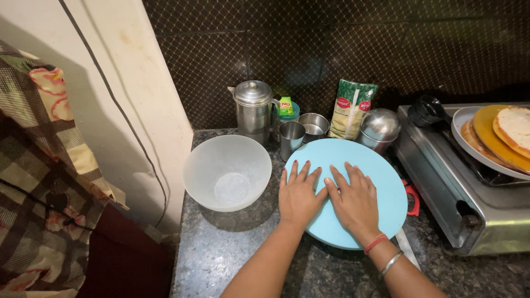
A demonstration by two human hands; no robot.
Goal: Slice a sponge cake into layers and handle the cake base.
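Two hands lie flat, palms down and fingers spread, on a round light-blue board in the head view, the only view. The left hand rests on the board's near left part; the right hand lies just beside it, the index fingers touching or nearly so near the board's middle. Neither hand grips anything; both only press on the surface. The right wrist wears a red band and a metal bangle.

The board sits on a dark speckled stone desk, near its front edge. Something red pokes out from under the board's right rim, and a flat metal blade shows below it; what these belong to I cannot tell.

Just left of the board stands a translucent white bowl, upright, apart from the left hand. Behind the board, along the dark tiled wall, stand a steel lidded jug, a steel tumbler, a small steel bowl, a green packet and a steel domed pot. To the right is a steel gas stove, carrying a plate with a yellow dish and flat round breads on it. A patterned cloth hangs at far left.
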